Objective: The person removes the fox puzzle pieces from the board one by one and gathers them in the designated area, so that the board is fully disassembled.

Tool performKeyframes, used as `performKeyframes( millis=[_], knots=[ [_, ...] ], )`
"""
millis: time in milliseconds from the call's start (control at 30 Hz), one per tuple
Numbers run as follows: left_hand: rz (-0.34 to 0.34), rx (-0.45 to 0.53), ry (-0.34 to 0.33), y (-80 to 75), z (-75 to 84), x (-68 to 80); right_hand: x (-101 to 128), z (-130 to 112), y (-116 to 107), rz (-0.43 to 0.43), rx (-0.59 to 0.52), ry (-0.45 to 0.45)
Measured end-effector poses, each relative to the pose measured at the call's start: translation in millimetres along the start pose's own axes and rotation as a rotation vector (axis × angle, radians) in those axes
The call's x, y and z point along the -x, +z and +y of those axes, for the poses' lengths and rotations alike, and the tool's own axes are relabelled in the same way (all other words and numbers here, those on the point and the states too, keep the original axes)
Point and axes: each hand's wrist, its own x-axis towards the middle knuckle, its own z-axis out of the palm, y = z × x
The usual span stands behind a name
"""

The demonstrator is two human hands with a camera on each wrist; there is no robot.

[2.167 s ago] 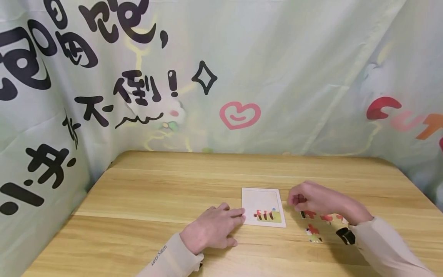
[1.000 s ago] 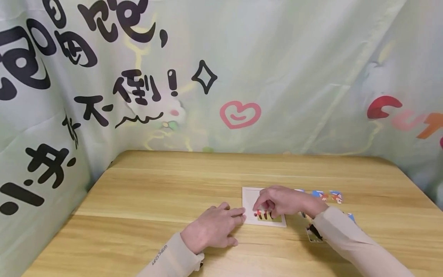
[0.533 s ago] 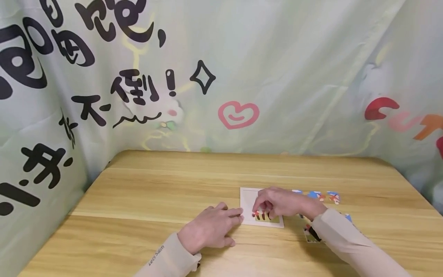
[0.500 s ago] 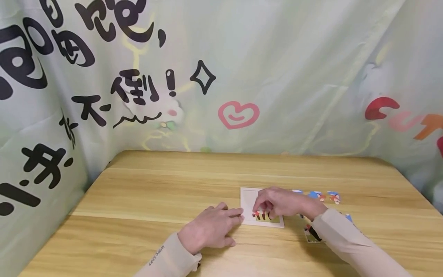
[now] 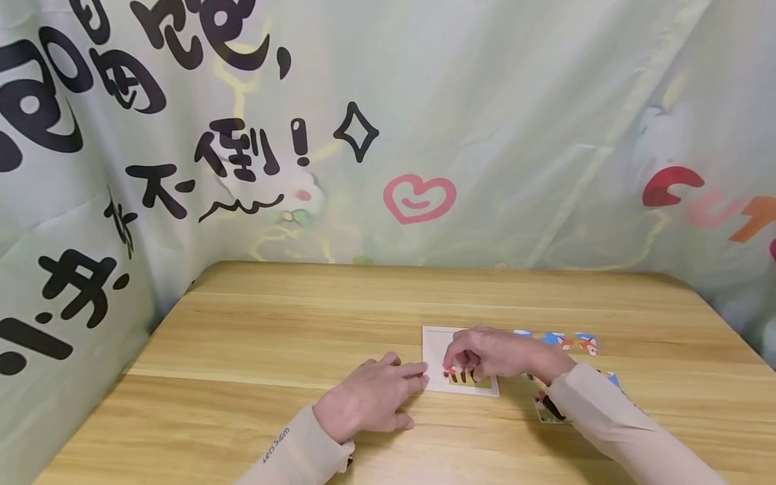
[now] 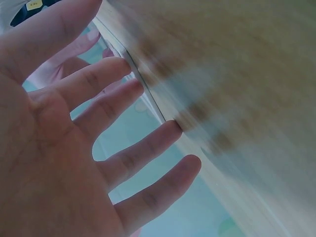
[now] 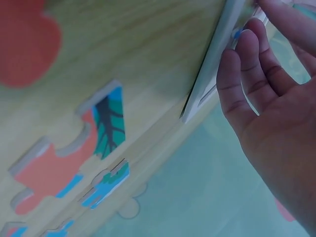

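Observation:
A white puzzle tray (image 5: pixel 432 350) lies on the wooden table, with joined puzzle pieces (image 5: pixel 463 377) showing red, black stripes and yellow-green along its near side. My left hand (image 5: pixel 366 399) is spread flat on the table, index and middle fingertips at the tray's left edge; in the left wrist view its fingers (image 6: pixel 148 143) are straight and apart. Over the tray, my right hand (image 5: pixel 500 353) is bent down, thumb and index finger pinching at a puzzle piece just above the joined row. That piece is mostly hidden by the hand. The other fingers (image 7: pixel 229 79) curl loosely in the right wrist view.
Loose puzzle pieces with blue and orange (image 5: pixel 587 343) lie right of the tray. Another loose piece (image 5: pixel 545 412) is partly covered by the right sleeve (image 5: pixel 624 417). Up close, a red and green piece (image 7: pixel 59 160) shows. A printed cloth (image 5: pixel 515 135) hangs behind the table.
From beside the loose pieces on the right, my right hand has moved left onto the tray and stays there over the last second. My left hand keeps its place.

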Motion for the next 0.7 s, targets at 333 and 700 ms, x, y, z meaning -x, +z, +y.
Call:
performKeyframes(
  millis=[333, 700],
  knots=[
    [0.005, -0.002, -0.003, -0.2, 0.5, 0.0, 1.0, -0.1, 0.6, 0.001, -0.003, -0.054],
    [-0.001, 0.025, -0.006, -0.4, 0.0, 0.5, 1.5, 6.2, 2.0, 0.037, -0.007, -0.125]
  ],
)
